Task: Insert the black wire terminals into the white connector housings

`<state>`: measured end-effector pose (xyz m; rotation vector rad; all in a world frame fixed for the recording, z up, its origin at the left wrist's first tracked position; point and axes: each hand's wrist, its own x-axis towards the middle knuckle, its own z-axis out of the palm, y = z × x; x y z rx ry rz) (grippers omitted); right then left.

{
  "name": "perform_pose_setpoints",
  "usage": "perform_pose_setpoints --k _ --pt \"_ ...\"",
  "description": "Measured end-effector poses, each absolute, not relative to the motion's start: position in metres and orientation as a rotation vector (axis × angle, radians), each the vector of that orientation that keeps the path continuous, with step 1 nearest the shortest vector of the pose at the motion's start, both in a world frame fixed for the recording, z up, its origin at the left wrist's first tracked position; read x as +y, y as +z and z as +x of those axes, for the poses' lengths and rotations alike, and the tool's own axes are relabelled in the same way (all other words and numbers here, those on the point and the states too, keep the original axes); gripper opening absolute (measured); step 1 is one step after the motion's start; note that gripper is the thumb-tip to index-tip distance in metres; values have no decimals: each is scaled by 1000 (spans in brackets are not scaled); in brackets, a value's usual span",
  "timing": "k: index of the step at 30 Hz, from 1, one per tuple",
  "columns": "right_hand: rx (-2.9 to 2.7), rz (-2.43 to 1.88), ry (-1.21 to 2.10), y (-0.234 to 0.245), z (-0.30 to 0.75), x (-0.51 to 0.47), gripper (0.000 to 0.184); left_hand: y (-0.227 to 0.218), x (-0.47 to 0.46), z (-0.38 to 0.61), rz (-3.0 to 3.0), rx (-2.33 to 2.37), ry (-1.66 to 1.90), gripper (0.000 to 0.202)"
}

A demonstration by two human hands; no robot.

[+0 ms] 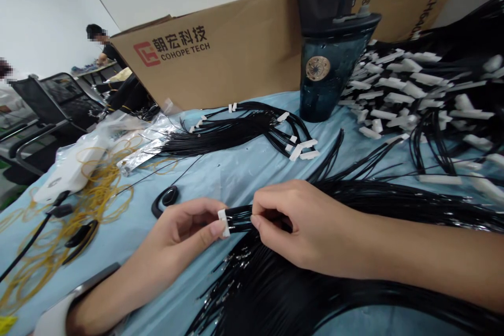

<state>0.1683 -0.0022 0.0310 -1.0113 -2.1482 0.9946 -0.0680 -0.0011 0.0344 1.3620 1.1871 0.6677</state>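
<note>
My left hand [189,231] pinches a small white connector housing [223,223] between thumb and fingers. Several black wires [239,219] run from the housing to the right. Thumb and forefinger of my right hand [291,226] are closed on these wires, a short way from the housing. At least one bright metal wire end shows beside the housing, by my left thumb. Beneath both hands spreads a large bundle of loose black wires [271,294] with metal terminals at their tips. What lies inside my right palm is hidden.
Behind lies a smaller wire bundle [212,139] with white connectors. A dark blue cup [325,79] stands before a cardboard box [236,58]. Wired white connectors [401,89] pile up at right. Yellow bands [98,199], a white power strip [71,173] and black earphones [170,196] lie left.
</note>
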Motion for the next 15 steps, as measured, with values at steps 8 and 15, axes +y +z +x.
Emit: perform_pose_setpoints --k 8,15 --pt "-2120 -933 1001 28 168 -1 21 41 0 -64 1305 1145 653 7" --pt "-2106 -915 1026 26 168 2 22 43 1 -61 1292 1158 642 14"
